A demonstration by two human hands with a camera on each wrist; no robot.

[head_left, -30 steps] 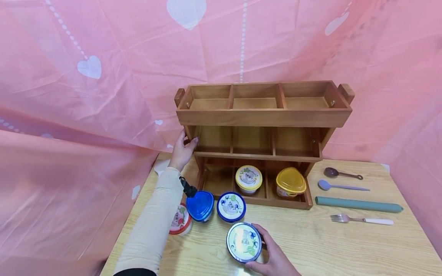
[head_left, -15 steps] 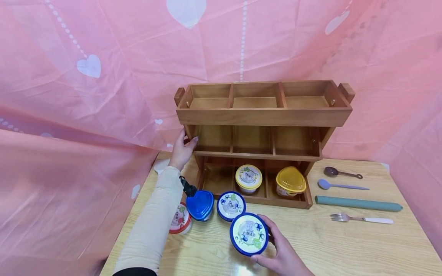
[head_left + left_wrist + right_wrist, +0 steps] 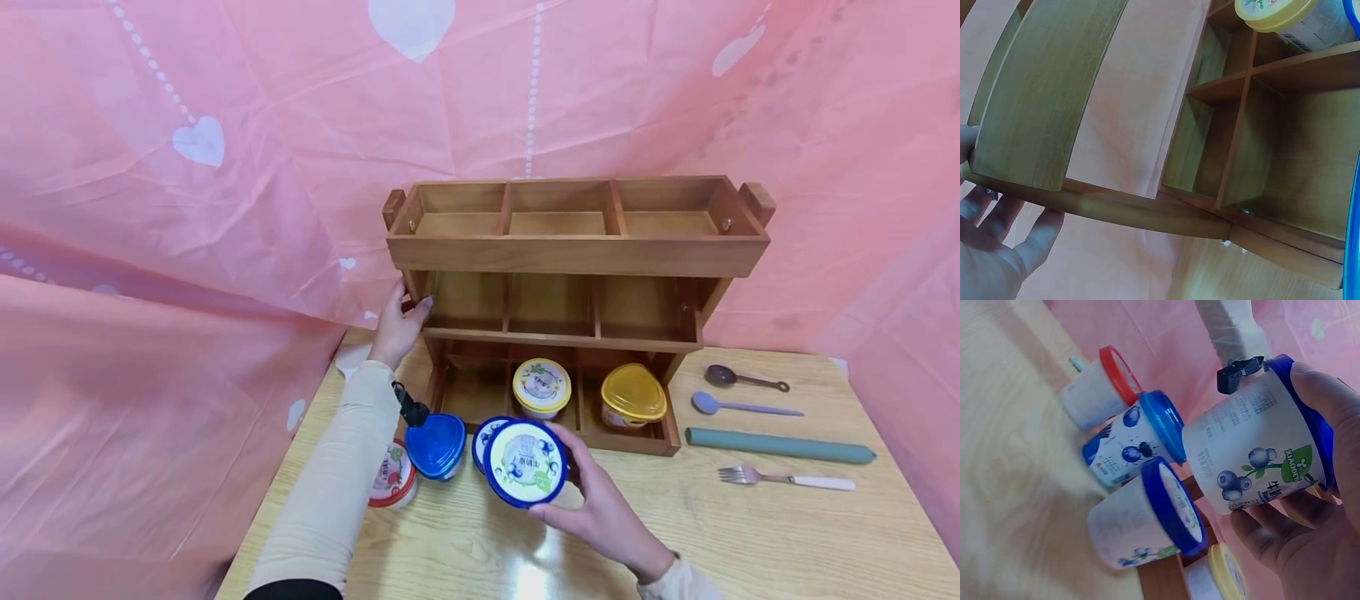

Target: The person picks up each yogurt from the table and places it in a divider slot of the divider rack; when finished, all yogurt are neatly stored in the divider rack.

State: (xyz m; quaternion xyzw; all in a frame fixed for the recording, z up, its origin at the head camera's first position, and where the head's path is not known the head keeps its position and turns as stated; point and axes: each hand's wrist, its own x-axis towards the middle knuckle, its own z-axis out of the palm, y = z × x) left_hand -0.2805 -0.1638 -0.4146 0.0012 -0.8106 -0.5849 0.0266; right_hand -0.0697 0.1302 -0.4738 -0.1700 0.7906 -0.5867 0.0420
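Pale wood-grain tabletop (image 3: 780, 537) caught glare toward front. On its right side, spaced apart from back to front, dark brown spoon (image 3: 738, 378), lavender spoon (image 3: 750, 407), teal rod (image 3: 780, 445) and white-handled fork (image 3: 780, 478) lay crosswise, spoon bowls and fork tines pointing left. White utensil (image 3: 352, 358) lay near left edge, partly hidden. Heart-printed pink cloth (image 3: 300, 158) hung creased behind and at both sides.

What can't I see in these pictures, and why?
Head view: part of the second round blueberry tub, hidden by the held blueberry tub.
Head view: left part of the red-lidded tub, hidden by the left sleeve.
Left wrist view: part of the yellow-lidded tub, cut off by the top edge.
Right wrist view: the held blueberry tub's small print, too tiny and blurred.
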